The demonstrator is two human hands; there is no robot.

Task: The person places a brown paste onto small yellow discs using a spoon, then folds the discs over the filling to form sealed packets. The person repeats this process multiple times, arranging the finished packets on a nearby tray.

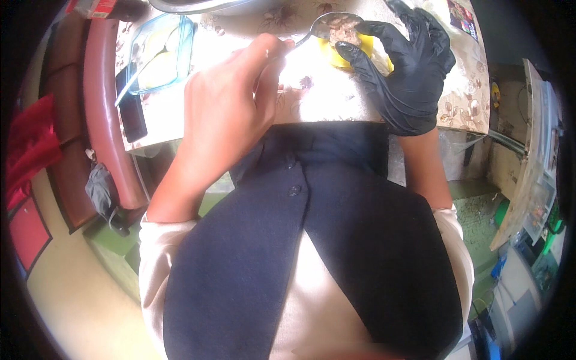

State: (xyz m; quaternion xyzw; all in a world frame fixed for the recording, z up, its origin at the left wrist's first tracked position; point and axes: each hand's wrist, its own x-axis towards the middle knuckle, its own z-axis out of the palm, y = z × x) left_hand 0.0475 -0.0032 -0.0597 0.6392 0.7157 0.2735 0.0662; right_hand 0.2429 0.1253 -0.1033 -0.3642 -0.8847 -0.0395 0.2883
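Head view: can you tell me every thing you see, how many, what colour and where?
Table: 1, whitish with brown flowers, top
Spoon: 1, silvery, top centre
Minced food: 1 heap, pinkish-brown, in spoon
Yellow piece: 1, yellow, under spoon
Container: 1, clear bluish, table's left
Pale food: count unclear, yellowish, in container
Stick: 1, white, across container
Phone-like slab: 1, black, by container
Big vessel: 1, greyish, top edge
Packet: 1, multicoloured, top right
Seat: 1, reddish-brown, left
Clutter: uncountable, mixed, right
Garment: 1, dark, centre
Sleeves: 2, cream, both sides
Left hand: 1, bare, holding spoon
Right hand: 1, black-gloved, around yellow piece
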